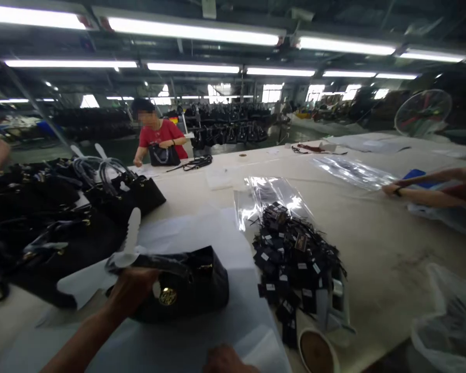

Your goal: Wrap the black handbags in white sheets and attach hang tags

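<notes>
Scanning from the left, I have a heap of black handbags (130, 199) on the table, with my left hand (134, 285) to the right of it. Its fingers bend against the front of one black handbag (202, 287), near a round gold emblem (168, 296); blur keeps me from telling whether they grip a handle or only press. A notched white strip (132, 230) stands up behind the hand. The bag rests on a pale sheet (182, 228). I judge it fairly light, its walls firm enough to keep their shape, the surface smooth and prone to scuffs; I'd lift by the handles or support both ends, sparing the emblem. My right hand (227, 360) is nearest the sheet, cut off by the lower edge, so its grip I cannot tell. Farther right lie piled black tags (295, 259).
</notes>
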